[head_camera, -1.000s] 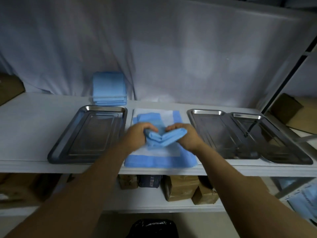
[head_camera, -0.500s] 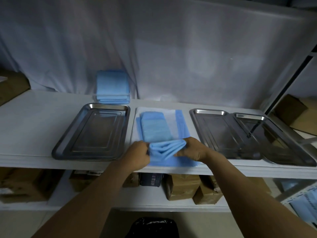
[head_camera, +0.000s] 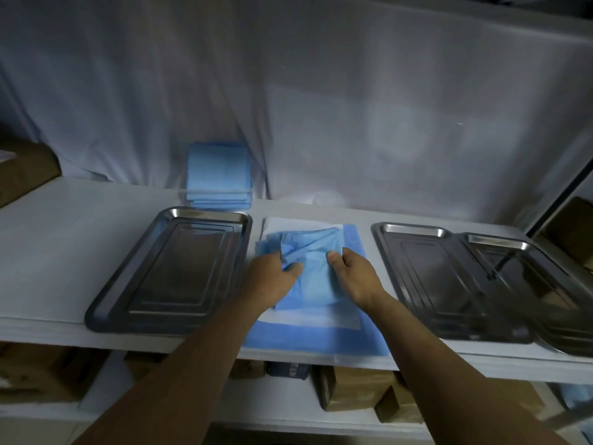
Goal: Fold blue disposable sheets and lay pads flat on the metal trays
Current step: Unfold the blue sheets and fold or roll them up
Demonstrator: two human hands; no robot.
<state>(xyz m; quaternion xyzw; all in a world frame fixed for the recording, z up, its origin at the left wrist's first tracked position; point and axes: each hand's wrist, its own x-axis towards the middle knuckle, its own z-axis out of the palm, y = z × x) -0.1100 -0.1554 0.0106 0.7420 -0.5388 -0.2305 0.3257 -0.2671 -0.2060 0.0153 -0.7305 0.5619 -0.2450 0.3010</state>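
Left hand [head_camera: 272, 281] and right hand [head_camera: 354, 277] each pinch the blue sheet [head_camera: 316, 281], now loosened and moved from the shelf's [head_camera: 64, 252] near edge onto the pad [head_camera: 321, 338] between the trays [head_camera: 205, 214]; we judge folding unfinished
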